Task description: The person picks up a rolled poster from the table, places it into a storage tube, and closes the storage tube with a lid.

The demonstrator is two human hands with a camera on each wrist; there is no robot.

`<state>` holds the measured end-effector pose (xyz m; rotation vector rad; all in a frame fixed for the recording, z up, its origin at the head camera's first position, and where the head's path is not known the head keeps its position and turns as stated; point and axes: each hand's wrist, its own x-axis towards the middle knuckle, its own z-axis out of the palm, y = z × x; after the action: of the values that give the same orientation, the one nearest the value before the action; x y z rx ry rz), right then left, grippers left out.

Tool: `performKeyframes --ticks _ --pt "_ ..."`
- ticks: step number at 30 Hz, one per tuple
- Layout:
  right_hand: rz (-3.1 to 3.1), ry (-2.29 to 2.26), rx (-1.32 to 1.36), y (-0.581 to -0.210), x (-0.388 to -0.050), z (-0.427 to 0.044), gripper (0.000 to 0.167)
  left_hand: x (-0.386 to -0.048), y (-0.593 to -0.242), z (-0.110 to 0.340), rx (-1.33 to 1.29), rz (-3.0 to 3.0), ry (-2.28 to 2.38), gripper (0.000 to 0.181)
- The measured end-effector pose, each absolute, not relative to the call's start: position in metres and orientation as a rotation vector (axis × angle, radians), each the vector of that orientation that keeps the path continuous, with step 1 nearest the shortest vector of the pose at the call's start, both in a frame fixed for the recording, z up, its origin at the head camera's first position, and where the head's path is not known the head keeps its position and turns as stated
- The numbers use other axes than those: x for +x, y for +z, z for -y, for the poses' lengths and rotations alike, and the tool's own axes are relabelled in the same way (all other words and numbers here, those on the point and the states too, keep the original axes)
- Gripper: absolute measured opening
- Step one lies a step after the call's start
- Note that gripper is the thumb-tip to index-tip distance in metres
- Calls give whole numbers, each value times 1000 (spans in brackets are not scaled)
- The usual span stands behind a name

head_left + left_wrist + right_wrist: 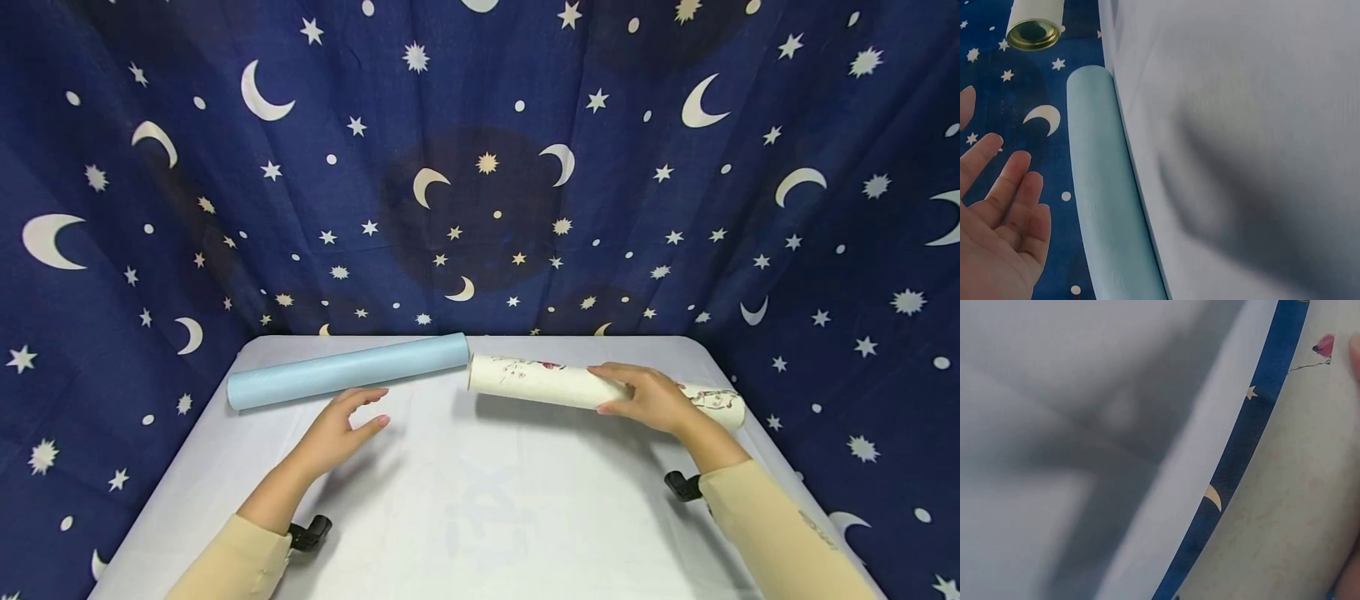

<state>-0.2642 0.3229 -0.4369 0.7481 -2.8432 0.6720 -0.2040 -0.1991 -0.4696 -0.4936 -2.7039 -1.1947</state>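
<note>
In the head view my right hand [648, 397] grips a cream roll of wallpaper [540, 379] printed with flowers and branches. The roll hangs above the right half of the table, casting a shadow below it. Its open end, with a hollow core, shows in the left wrist view. A light blue roll [345, 371] lies slanted along the back left of the table. My left hand [337, 433] hovers just in front of the blue roll with fingers apart and nothing held. In the right wrist view the cream roll [1272, 487] fills the right side, and only bits of the fingers show.
The table [420, 533] has a white cover with rounded back corners. A dark blue curtain [480, 167] with moons and stars surrounds its back and sides. Black wrist mounts [309, 533] sit under both forearms.
</note>
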Motion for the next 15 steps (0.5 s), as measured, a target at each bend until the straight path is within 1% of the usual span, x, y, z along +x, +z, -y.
performKeyframes --ticks 15 --pt "2888 629 677 -445 -285 -330 70 -207 -477 218 -443 2690 -919 49"
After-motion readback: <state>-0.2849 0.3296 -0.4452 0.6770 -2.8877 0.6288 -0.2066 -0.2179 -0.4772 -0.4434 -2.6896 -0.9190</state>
